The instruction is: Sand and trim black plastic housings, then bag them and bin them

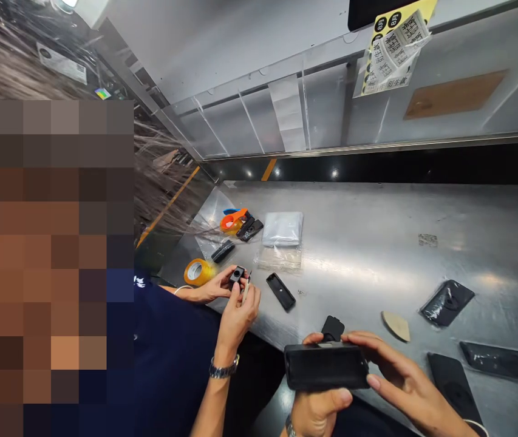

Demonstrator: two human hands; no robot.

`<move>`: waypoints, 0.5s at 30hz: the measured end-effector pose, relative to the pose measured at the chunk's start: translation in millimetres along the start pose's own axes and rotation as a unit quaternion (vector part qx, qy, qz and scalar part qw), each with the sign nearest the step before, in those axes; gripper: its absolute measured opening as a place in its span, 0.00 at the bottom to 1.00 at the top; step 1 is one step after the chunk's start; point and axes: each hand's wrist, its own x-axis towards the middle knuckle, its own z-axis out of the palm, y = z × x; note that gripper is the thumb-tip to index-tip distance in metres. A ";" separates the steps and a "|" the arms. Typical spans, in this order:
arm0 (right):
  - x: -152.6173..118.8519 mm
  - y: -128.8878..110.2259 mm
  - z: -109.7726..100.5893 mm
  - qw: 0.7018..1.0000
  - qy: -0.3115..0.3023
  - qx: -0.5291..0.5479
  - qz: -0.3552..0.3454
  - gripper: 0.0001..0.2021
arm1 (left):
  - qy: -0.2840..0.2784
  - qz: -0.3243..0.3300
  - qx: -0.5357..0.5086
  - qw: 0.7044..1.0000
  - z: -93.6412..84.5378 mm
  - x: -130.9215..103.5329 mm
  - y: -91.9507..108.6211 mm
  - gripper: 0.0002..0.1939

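Observation:
A black phone case (327,367), open side toward me with a raised rim, is held in front of my body. From below and behind, my left hand (325,409) grips it, with the thumb in front and fingertips over the top edge. My right hand (399,373) closes on its right end, thumb at the lower corner and fingers along the top. Behind the top edge a small black flat piece (333,328) sticks up; whether it is joined to the case I cannot tell. A beige curved pad (396,326) lies beyond my right hand.
At left, a co-worker's hands (238,303) hold a small black device and a thin tool. The metal table (359,243) bears a black tray-like case (280,292), clear bags (283,229), yellow tape (198,272), an orange tape dispenser (234,222) and several black cases (447,302) at right.

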 end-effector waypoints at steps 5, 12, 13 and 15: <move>0.7 7.1 4.3 0.998 0.041 -0.040 0.041 0.20 | 0.008 -0.059 -0.134 0.989 -17.8 5.9 -1.8 0.25; 6.7 14.1 -1.4 0.977 0.151 -0.089 -0.125 0.13 | -0.059 -0.143 -0.435 0.887 67.7 -51.7 33.0 0.30; 7.6 15.2 -3.2 0.971 0.162 -0.103 -0.143 0.13 | -0.079 -0.152 -0.455 0.874 86.5 -63.2 37.9 0.36; 9.2 17.6 -6.3 0.963 0.172 -0.125 -0.165 0.14 | -0.108 -0.177 -0.561 0.802 113.7 -80.4 43.1 0.43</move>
